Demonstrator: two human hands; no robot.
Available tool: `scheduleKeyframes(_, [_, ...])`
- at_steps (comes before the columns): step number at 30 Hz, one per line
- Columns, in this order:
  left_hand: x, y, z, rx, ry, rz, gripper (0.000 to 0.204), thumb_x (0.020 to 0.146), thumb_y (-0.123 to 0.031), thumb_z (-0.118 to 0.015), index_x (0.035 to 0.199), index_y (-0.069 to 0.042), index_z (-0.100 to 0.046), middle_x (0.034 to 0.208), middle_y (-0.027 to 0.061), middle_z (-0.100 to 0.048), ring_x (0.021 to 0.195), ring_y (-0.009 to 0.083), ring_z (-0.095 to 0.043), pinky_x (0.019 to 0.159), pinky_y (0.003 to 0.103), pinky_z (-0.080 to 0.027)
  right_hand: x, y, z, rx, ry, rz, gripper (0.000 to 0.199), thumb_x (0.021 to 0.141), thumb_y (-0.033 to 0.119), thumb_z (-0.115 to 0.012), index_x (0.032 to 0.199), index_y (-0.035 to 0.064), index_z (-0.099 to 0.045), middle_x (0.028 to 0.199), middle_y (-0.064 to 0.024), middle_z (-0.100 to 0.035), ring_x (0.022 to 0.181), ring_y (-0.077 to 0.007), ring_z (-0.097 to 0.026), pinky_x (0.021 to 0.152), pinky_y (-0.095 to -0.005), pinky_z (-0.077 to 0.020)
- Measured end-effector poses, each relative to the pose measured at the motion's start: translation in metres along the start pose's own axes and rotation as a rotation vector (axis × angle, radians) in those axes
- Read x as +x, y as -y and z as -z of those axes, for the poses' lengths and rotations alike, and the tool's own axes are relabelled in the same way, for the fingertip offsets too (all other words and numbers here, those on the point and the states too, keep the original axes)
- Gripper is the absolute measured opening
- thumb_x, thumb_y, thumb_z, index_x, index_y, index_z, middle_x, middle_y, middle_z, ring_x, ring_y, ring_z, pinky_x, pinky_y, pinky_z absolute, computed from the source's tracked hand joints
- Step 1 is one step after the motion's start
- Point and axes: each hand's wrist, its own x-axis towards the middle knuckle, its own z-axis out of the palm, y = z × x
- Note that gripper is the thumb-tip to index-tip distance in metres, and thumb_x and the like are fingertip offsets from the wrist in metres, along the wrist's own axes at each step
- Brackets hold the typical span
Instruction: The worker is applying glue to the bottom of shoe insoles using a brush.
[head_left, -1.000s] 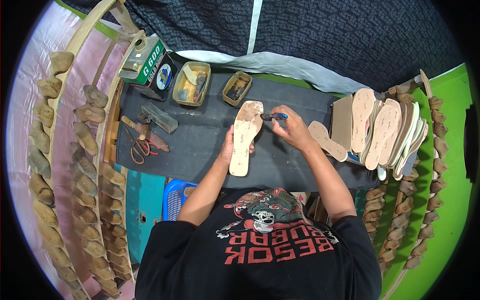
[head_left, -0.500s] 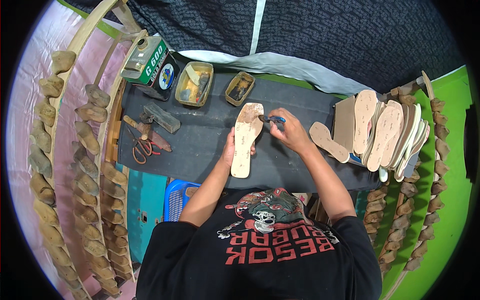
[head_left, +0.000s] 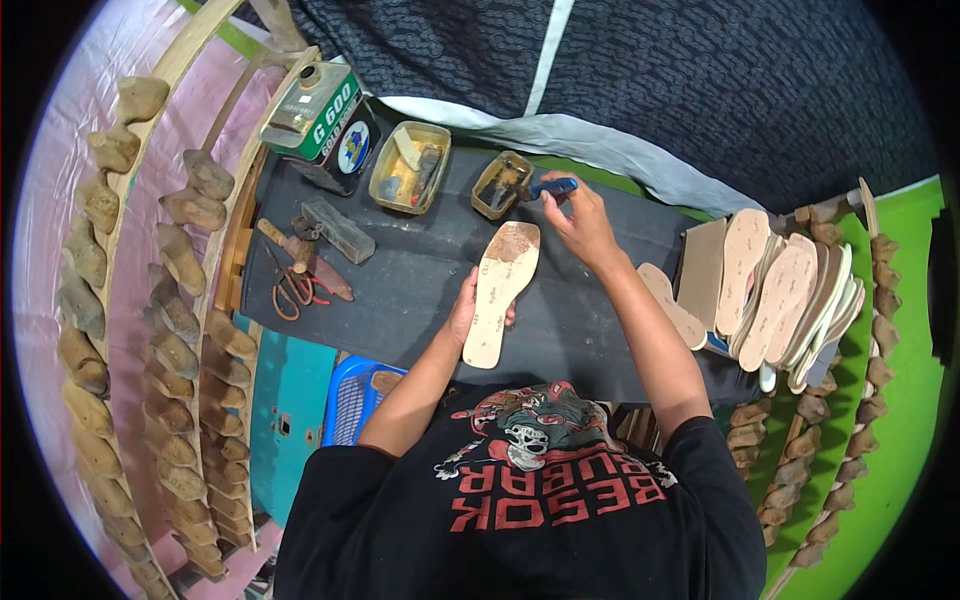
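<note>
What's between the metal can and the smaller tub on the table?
The larger yellowish tub, with a pale piece in it, stands between the metal can and the smaller tub in the head view.

Two hands (head_left: 464,310) (head_left: 583,226), one brush (head_left: 556,187), two tubs (head_left: 402,208) (head_left: 488,211), one can (head_left: 316,134)

A dark patterned curtain (head_left: 690,90), split by a narrow white stripe (head_left: 550,60), hangs behind a worktable (head_left: 400,295) covered in dark cloth, with pale fabric (head_left: 640,172) bunched along the curtain's lower edge. Glossy pink sheeting (head_left: 55,190) catches the light behind wooden racks (head_left: 205,65) lined with shoe lasts (head_left: 82,360) on the left, beside a teal panel (head_left: 290,395); more rows of lasts stand against a bright green wall (head_left: 915,310) on the right.
</note>
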Motion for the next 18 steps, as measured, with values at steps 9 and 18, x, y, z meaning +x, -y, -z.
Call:
scheduleKeyframes(9, [-0.009, -0.006, 0.019, 0.012, -0.071, -0.051, 0.072, 0.1, -0.069, -0.036, 0.127, -0.008, -0.062, 0.086, 0.0112, -0.067, 0.071, 0.0224, -0.065, 0.065, 0.037, -0.054, 0.031, -0.035, -0.053, 0.027, 0.115, -0.119, 0.016, 0.095, 0.012, -0.066, 0.105, 0.0, -0.061, 0.091, -0.014, -0.067, 0.073, -0.0225, -0.065, 0.068, -0.0343, -0.0526])
scheduleKeyframes(18, [-0.006, -0.008, 0.027, 0.013, -0.131, -0.08, 0.073, 0.101, -0.068, -0.034, 0.127, -0.006, -0.061, 0.087, 0.0114, -0.069, 0.072, 0.0227, -0.068, 0.064, 0.037, -0.058, 0.019, -0.047, -0.049, 0.091, 0.068, -0.221, 0.017, 0.096, 0.011, -0.066, 0.109, 0.0, -0.064, 0.089, -0.0125, -0.07, 0.07, -0.0186, -0.066, 0.067, -0.0328, -0.0535])
